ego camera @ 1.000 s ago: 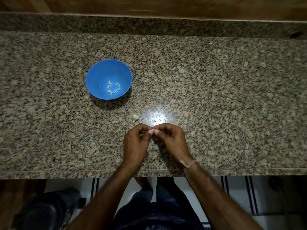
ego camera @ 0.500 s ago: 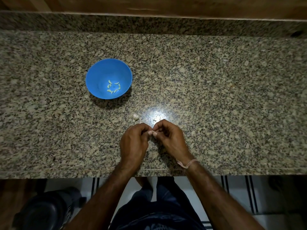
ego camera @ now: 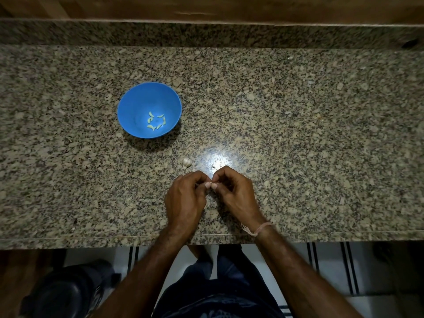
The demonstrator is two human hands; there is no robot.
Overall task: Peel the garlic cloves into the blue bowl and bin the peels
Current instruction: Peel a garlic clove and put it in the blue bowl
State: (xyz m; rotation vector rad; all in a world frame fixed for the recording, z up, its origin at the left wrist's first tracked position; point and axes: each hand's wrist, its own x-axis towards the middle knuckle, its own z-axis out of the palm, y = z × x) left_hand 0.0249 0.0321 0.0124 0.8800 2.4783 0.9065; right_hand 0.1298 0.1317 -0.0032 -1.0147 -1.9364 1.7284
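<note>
While speckled granite gleams, left hand and right hand tightly pinch one pale clove.

I stood in a kitchen: a granite counter with a matching upstand along its far edge, wood beyond, striped floor tiles, peeled garlic cloves in a blue bowl

Dim overall, with one light overhead — its white glare blooms on the polished granite counter at mid-frame. The blue bowl throws a soft shadow down and to the right. The lower strip and the corners sink into murk. Wide-angle distortion bows the counter's edges; the centre is reasonably sharp.
</note>
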